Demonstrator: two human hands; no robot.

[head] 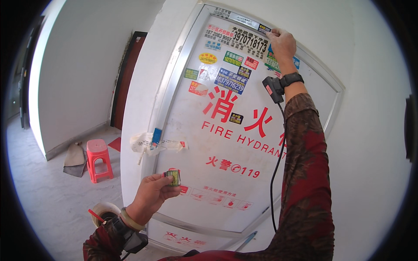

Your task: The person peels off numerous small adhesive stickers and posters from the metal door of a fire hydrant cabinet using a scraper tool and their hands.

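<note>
A fire hydrant cabinet door (196,130) with a metal frame stands before me, its upper part covered in printed stickers. My right hand (283,44) is raised to the top of the frame, its fingers pinched at the right end of a small black sticker (264,28). Whether the fingers grip that sticker or only press on it, I cannot tell. Low on the left, my left hand (156,192) holds a small stack of sticker cards (173,177) between thumb and fingers, in front of the door. A torn paper seal (140,143) hangs across the frame's left edge.
On the floor at left stand a red plastic stool (97,146) and, beside it, a folded mat (74,158). A bucket (106,208) with a red handle sticking out is near my left forearm. White walls flank the cabinet. A black cable (276,176) hangs from the right wrist device.
</note>
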